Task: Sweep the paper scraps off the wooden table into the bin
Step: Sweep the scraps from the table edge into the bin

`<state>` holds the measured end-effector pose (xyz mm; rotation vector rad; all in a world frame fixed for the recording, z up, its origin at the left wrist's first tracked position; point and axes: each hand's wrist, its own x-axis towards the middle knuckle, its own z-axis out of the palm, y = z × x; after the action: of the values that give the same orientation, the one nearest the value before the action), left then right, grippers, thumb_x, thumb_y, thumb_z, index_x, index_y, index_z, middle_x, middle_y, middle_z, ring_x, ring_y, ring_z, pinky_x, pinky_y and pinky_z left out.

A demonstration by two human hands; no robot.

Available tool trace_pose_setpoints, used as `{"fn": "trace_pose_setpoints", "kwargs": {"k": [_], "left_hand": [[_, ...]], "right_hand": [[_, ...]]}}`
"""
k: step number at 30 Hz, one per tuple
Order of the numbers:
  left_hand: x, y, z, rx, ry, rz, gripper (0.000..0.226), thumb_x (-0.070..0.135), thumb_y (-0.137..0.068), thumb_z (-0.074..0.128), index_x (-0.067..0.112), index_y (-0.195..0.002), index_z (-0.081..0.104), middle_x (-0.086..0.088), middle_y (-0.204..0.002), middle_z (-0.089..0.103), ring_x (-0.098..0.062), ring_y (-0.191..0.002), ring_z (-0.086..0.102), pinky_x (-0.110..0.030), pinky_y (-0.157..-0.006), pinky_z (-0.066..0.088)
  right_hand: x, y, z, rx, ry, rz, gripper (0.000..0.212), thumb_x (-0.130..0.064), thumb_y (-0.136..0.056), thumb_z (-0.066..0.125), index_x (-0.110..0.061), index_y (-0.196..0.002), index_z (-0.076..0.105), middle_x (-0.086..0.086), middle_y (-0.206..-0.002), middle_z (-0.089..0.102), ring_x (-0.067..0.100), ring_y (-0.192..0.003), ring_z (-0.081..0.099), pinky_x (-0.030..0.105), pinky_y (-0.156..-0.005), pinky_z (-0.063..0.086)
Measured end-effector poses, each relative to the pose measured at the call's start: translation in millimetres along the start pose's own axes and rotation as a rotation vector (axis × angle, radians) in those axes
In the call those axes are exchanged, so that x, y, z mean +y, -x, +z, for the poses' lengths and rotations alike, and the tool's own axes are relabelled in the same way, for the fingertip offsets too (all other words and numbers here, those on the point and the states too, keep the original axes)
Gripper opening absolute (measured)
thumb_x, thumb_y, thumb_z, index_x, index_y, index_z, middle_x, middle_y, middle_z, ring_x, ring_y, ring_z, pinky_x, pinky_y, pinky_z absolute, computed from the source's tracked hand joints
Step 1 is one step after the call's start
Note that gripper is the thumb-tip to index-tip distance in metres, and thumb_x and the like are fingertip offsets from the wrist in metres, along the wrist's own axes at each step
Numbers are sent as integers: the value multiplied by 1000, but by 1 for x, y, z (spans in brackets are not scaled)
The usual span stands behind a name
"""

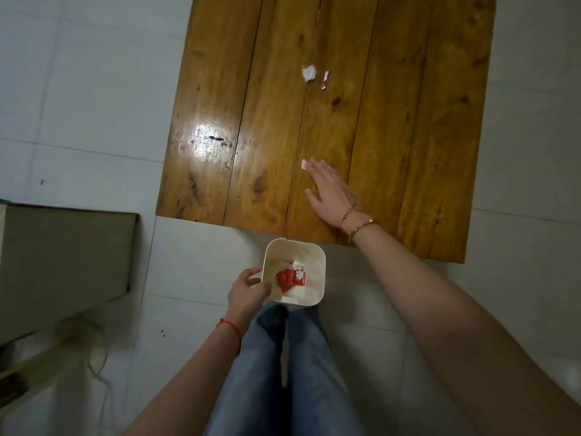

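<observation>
My left hand [248,289] grips the left rim of a small cream bin [317,262], held just below the near edge of the wooden table [408,121]. Red and white scraps lie inside the bin. My right hand [330,191] lies flat on the table with fingers spread, its fingertips touching a small white paper scrap [303,164]. Farther back on the table sit a larger white scrap [308,73] and a thin red-and-white scrap [326,76], with a tiny red bit [323,87] beside them.
White floor tiles surround the table. A grey-green box-like object [63,253] stands at the left, with a broom-like tool [37,363] and a cord on the floor below it. My legs in jeans [283,372] stand right under the bin.
</observation>
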<state>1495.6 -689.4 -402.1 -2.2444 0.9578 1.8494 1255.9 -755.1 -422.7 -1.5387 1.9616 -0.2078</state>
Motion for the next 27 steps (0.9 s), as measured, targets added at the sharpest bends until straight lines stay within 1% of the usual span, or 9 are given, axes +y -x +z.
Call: {"fn": "trace_pose_setpoints", "kwargs": {"k": [3,6,8,11,14,17,21,23,27], "left_hand": [[-4,-14,3,8,27,-16,49,9,-78,69,17,-125,57,-14,-118,65,-30,-104,64,-47,-91,55],[-2,-23,6,19,36,-17,50,8,-77,68,18,-124,57,-13,-117,65,-30,-104,64,-46,-91,56],[0,-28,8,19,41,-15,50,8,-77,68,17,-125,56,-13,-118,65,-30,-105,63,-46,-91,56],[3,-33,10,14,42,-5,46,7,-78,66,18,-121,56,-14,-117,65,-30,-103,63,-46,-92,55],[6,-33,12,10,55,-6,42,7,-78,66,19,-118,56,-14,-115,65,-30,-101,64,-46,-93,54],[5,-33,14,10,77,-9,45,11,-80,68,17,-123,56,-15,-114,66,-30,-101,64,-47,-93,54],[4,-32,18,9,110,-3,44,10,-82,66,16,-125,55,-17,-115,66,-31,-101,65,-46,-92,55],[5,-32,19,6,114,-9,44,8,-83,65,15,-125,55,-18,-115,66,-31,-101,65,-46,-91,55],[8,-35,21,6,111,-23,47,10,-82,66,16,-127,55,-15,-113,67,-28,-98,66,-45,-88,57]], "right_hand": [[9,-9,11,-33,56,-22,57,-26,-99,39,-15,-150,17,2,-160,12,19,-148,5,36,-121,5],[14,-12,19,-35,74,-42,56,-26,-99,38,-14,-150,19,2,-160,12,19,-148,5,37,-121,5],[15,-9,24,-17,89,-85,53,-27,-99,37,-15,-149,23,2,-159,17,19,-148,7,38,-121,6],[14,9,32,-28,134,-206,51,-29,-98,37,-15,-146,30,3,-156,26,19,-147,10,37,-121,5],[12,42,49,-117,239,-330,52,-35,-97,34,-17,-146,28,2,-155,29,19,-147,11,39,-120,6],[10,75,64,-234,243,-400,53,-36,-98,33,-19,-147,25,2,-155,28,18,-147,10,43,-121,10],[9,94,67,-298,166,-509,47,-31,-94,38,-15,-138,43,5,-145,46,22,-144,25,46,-119,18],[9,94,64,-275,134,-515,45,-30,-94,39,-14,-136,46,6,-141,50,22,-141,30,45,-118,22],[14,60,39,-59,17,-328,46,-27,-96,41,-14,-140,41,7,-146,44,21,-141,30,47,-115,28]]}}
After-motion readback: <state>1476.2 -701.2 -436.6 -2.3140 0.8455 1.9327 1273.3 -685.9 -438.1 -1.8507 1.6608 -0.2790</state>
